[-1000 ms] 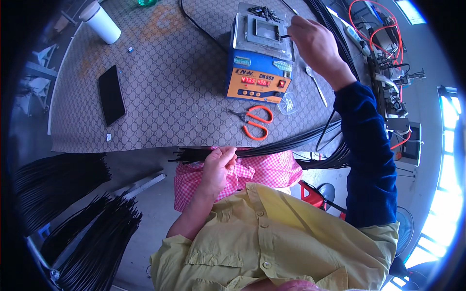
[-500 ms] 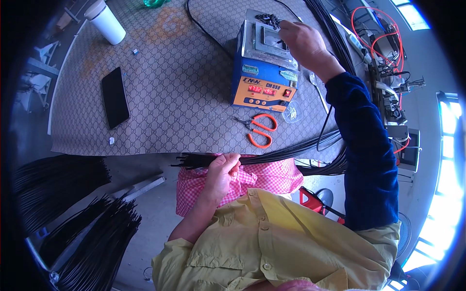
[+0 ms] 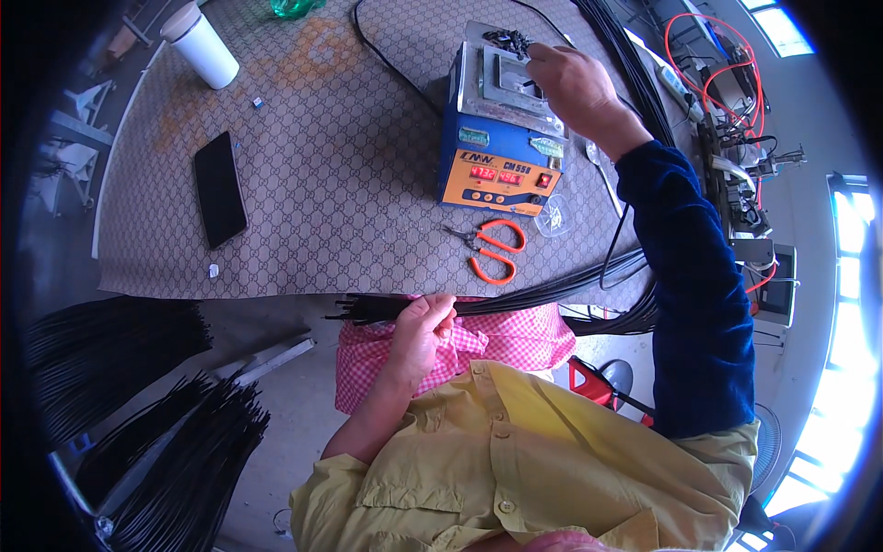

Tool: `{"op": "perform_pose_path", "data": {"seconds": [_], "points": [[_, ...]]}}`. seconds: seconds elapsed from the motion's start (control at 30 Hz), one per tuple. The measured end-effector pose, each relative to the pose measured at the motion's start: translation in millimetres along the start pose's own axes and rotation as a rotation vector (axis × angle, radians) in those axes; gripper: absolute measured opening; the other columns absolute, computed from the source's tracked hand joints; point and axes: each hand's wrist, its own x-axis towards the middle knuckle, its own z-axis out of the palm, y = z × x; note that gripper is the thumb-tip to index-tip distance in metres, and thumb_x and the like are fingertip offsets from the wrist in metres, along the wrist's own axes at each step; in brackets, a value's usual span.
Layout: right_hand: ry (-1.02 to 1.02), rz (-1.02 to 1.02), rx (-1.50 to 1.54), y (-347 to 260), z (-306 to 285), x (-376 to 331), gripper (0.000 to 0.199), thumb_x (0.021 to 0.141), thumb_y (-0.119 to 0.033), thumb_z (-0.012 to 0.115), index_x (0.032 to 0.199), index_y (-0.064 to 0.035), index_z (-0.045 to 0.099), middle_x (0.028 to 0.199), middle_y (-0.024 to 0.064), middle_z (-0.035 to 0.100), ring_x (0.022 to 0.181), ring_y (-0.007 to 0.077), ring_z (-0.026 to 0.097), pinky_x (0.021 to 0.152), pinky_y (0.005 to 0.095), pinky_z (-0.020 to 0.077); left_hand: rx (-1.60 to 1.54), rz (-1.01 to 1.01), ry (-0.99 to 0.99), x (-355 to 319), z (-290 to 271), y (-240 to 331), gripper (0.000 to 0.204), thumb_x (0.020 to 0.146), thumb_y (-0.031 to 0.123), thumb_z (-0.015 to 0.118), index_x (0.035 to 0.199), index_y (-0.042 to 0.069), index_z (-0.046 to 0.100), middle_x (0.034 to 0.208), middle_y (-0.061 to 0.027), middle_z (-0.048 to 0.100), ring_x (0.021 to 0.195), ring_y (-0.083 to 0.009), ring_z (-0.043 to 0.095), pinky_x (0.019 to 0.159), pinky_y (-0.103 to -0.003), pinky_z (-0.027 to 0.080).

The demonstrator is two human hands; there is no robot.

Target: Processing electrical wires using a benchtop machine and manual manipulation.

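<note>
At the table's front edge my left hand [image 3: 422, 324] is closed around a bundle of black cables [image 3: 543, 293], whose ends stick out to the left of my fist. My right hand [image 3: 572, 85] is over the top of a blue box-shaped solder pot [image 3: 497, 138] with an orange front panel and lit red digits. Its fingers are pinched together, and a short dark tip like a cable end points from them toward the square metal well [image 3: 520, 78]. The fingers hide most of that piece. Orange-handled snips [image 3: 492, 250] lie open in front of the pot.
A small clear dish [image 3: 552, 216] and a metal spoon-like tool [image 3: 602, 175] lie right of the snips. A black phone [image 3: 221, 190] and a white bottle [image 3: 200, 46] are on the left. More black cables [image 3: 184, 451] hang at the lower left; others run along the right edge.
My right hand stays over the pot, with its pinched fingers a touch further left. My left hand keeps its hold on the cables. The whole view has shifted slightly.
</note>
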Motion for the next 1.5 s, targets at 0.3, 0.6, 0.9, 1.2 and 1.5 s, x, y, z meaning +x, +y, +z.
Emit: {"op": "perform_pose_path", "data": {"seconds": [0.3,0.6,0.9,1.2,1.5], "points": [[0.091,0.021,0.091,9,-4,-6,0.002,0.072,-0.004,0.055,0.074,-0.0034,0.056,0.079,0.0066,0.053,0.075,0.0236,0.056,0.064,0.0318,0.0474,-0.014,-0.005,0.001,0,0,1,0.012,0.081,0.015,0.058,0.083,0.004,0.056,0.067,0.0008,0.053,0.055,-0.0041,0.044,0.050,-0.016,0.034],[-0.080,0.218,0.226,14,0,-8,0.008,0.073,-0.005,0.056,0.079,-0.0052,0.060,0.079,0.0098,0.060,0.076,0.0264,0.059,0.066,0.0347,0.0475,-0.016,-0.003,-0.004,0,0,0,0.011,0.081,0.015,0.058,0.083,0.004,0.056,0.068,0.0007,0.053,0.054,-0.0040,0.043,0.049,-0.016,0.034],[-0.070,0.212,0.258,12,8,-11,0.011,0.070,-0.004,0.054,0.078,-0.0056,0.062,0.080,0.0095,0.061,0.076,0.0266,0.059,0.066,0.0347,0.0477,-0.030,-0.011,-0.014,2,-2,-1,0.012,0.081,0.014,0.058,0.084,0.003,0.056,0.068,0.0003,0.054,0.055,-0.0037,0.044,0.049,-0.016,0.034],[-0.064,0.213,0.259,9,14,-10,0.011,0.072,-0.005,0.053,0.078,-0.0057,0.062,0.080,0.0090,0.060,0.076,0.0265,0.059,0.066,0.0341,0.0474,-0.036,-0.023,0.006,2,-2,0,0.012,0.081,0.014,0.058,0.085,0.003,0.056,0.069,-0.0003,0.054,0.055,-0.0040,0.044,0.050,-0.016,0.034],[-0.022,0.228,0.281,10,12,-15,0.011,0.077,-0.015,0.058,0.079,-0.0044,0.061,0.074,0.0080,0.058,0.071,0.0247,0.058,0.065,0.0330,0.0458,-0.028,-0.027,0.004,0,1,1,0.011,0.082,0.014,0.057,0.085,0.004,0.056,0.069,0.0002,0.053,0.055,-0.0039,0.044,0.050,-0.016,0.034]]}}
